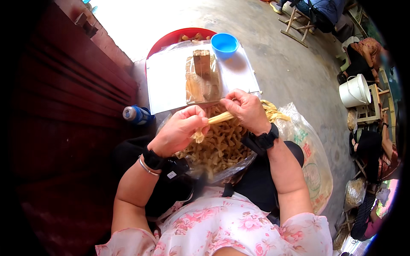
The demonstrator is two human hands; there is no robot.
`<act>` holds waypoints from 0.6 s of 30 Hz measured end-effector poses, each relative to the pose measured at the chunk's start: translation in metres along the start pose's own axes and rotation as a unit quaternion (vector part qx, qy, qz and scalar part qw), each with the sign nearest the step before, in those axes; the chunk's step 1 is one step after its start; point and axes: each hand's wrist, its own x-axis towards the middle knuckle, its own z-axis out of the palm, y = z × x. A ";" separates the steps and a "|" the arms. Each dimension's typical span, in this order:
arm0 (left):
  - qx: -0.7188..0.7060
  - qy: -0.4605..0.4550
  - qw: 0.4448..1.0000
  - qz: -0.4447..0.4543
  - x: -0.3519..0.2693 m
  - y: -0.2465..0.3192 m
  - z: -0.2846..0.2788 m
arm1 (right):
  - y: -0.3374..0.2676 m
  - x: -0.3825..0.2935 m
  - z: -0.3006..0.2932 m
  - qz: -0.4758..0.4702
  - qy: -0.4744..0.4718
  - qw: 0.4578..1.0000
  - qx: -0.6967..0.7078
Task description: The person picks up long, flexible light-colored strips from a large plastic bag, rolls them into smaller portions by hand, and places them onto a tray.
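Note:
Between my hands a pale yellow fibrous strip [220, 118] is stretched. My left hand [179, 130] pinches its near end, where a short frayed tuft [199, 137] hangs below the fingers. The strip's other part is gripped by my right hand [246, 110], thumb and forefinger together. Under both hands, a clear plastic bag in my lap holds many short tied-looking yellow pieces [221, 148]. More long yellow strips [272, 111] lie just right of my right hand, over the mouth of a printed plastic sack [315, 169]. Whether they join the held strip is hidden.
Ahead, a white board [166, 80] rests over a red basin [160, 43]. It carries a plastic-wrapped wood block [193, 88], a smaller block [201, 62] and a blue bowl [225, 46]. A bottle [137, 115] stands left by dark red panelling [77, 96]. People sit at right near a white bucket [355, 89].

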 end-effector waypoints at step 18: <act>0.387 0.214 0.864 0.240 0.011 0.028 -0.002 | -0.001 0.014 -0.011 0.007 0.100 0.983 0.153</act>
